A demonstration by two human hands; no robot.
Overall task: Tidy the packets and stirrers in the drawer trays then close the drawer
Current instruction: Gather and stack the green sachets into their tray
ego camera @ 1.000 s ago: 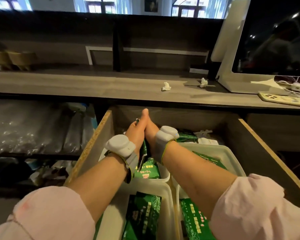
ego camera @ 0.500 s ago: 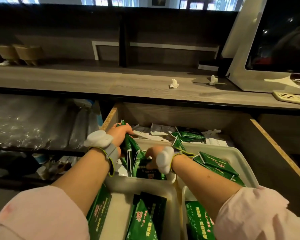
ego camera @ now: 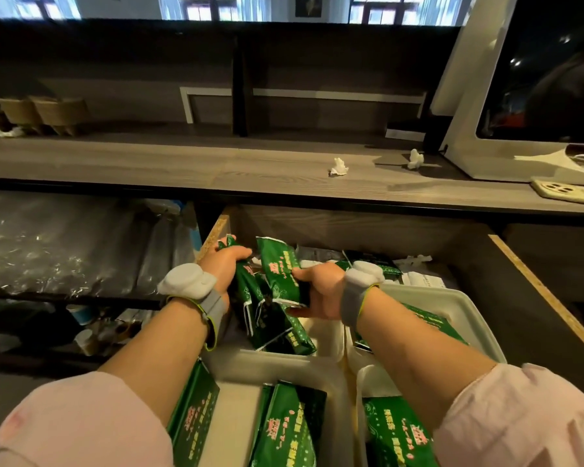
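Note:
An open wooden drawer holds white plastic trays filled with green packets. My left hand grips the top of a bunch of green packets standing in the far left tray. My right hand is closed on another green packet beside them, tilted upright. More green packets lie in the near left tray and the near right tray. Loose white and green packets lie at the drawer's back. No stirrers are recognisable.
A wooden counter runs above the drawer, with two crumpled white papers, a white screen stand and a phone at right. Plastic-wrapped stock fills the shelf left of the drawer.
My hands have come back from the drawer's rear, where they were pressed together, and have spread apart. Each now grips green packets in the far left tray, lifted more upright.

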